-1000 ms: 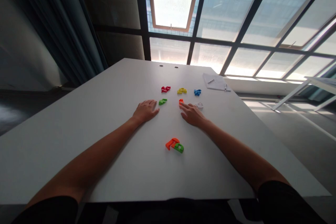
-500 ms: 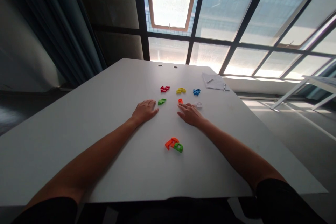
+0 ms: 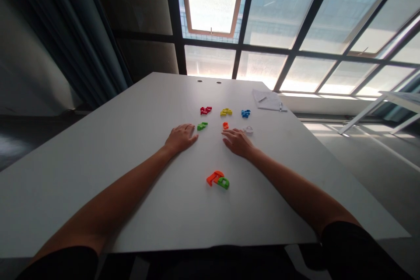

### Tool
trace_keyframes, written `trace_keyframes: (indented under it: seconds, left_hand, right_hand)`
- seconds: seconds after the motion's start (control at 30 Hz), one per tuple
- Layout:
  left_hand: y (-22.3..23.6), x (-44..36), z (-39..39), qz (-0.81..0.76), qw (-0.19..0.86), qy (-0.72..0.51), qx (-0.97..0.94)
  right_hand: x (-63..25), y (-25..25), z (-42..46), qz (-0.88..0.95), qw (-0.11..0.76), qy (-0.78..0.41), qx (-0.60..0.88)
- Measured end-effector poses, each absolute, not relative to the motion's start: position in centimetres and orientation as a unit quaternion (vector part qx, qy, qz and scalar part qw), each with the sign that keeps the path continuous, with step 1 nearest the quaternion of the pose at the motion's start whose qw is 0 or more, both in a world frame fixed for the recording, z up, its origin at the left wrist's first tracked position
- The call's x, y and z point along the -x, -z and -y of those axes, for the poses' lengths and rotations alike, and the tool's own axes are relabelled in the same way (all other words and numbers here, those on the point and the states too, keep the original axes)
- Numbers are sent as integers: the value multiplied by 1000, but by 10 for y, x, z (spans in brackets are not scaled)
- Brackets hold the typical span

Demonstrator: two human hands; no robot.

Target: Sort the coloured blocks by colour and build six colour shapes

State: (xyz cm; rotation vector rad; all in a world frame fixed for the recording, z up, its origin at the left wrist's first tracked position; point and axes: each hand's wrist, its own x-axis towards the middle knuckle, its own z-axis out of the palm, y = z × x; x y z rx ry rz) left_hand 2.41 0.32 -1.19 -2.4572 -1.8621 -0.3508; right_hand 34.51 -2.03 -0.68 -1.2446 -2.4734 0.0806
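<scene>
L hand (image 3: pixel 181 138), fingers together, nr green pieces (image 3: pixel 202 126). R hand (image 3: pixel 238 141), fingers slightly spread, nr orange pieces (image 3: pixel 225 125).

Strong backlight from windows (image 3: pixel 212 0), panes blown out w/ glare; surface (image 3: pixel 170 214) dimmer toward near edge, soft shadows by arms, wide-angle stretch at pic edges.

Head view, one only, shared with no second: worn on your head, looking forward and down along both your forearms, near edge of the white table (image 3: pixel 157 223) close below you, windows (image 3: pixel 213 0) beyond its far end.
</scene>
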Motion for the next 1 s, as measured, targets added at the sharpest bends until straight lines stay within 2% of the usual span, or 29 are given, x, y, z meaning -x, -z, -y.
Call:
trace_keyframes:
  seconds: [0.13, 0.27, 0.43, 0.53, 0.8, 1.0]
  left_hand:
    - [11, -25, -3, 602, 17, 109, 791]
    - [12, -25, -3, 602, 17, 112, 790]
    - [13, -24, -3, 604, 19, 113, 788]
    - [13, -24, -3, 604, 15, 115, 788]
    - [11, -25, -2, 605, 7, 111, 789]
    - [11, -24, -3, 601, 7, 112, 791]
  right_hand:
    - [-339, -11, 24, 899, 200, -161, 355]
    - [-329, -37, 38, 907, 123, -324, 238]
    - [-315, -45, 57, 905, 43, -396, 152]
    - [-312, -43, 58, 904, 33, -394, 165]
    - [-334, -38, 30, 906, 72, -305, 283]
    - [-363, -27, 5, 872, 136, -179, 435]
